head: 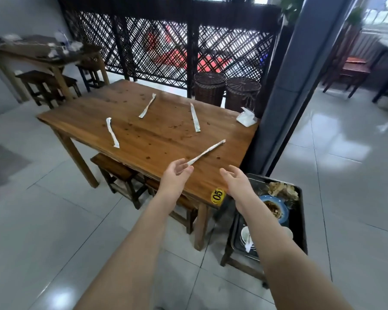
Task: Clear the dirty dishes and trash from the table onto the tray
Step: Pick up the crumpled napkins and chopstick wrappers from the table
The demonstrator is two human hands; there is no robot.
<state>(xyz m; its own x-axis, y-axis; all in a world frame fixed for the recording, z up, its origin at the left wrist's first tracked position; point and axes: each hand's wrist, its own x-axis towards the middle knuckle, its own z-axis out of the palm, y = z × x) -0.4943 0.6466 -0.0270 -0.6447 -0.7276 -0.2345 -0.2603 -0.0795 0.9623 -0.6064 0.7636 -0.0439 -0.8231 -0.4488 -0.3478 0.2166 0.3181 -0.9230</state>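
Left hand [176,173] pinching the near end of a paper wrapper [207,152] over the wooden table [143,139]; right hand [235,182] empty, fingers loosely spread. Three more wrappers [195,117] scattered on the tabletop. Tray [301,220] of dirty dishes low at right, just beside the table corner.

The wrapper [205,152] is hidden at its 6 o'clock end by the left hand [175,175]. At 4 o'clock, the tray [301,220] and bowl [244,234] are partly covered by the right forearm [278,242]. Clutter [63,47] at 10 o'clock is blurred.
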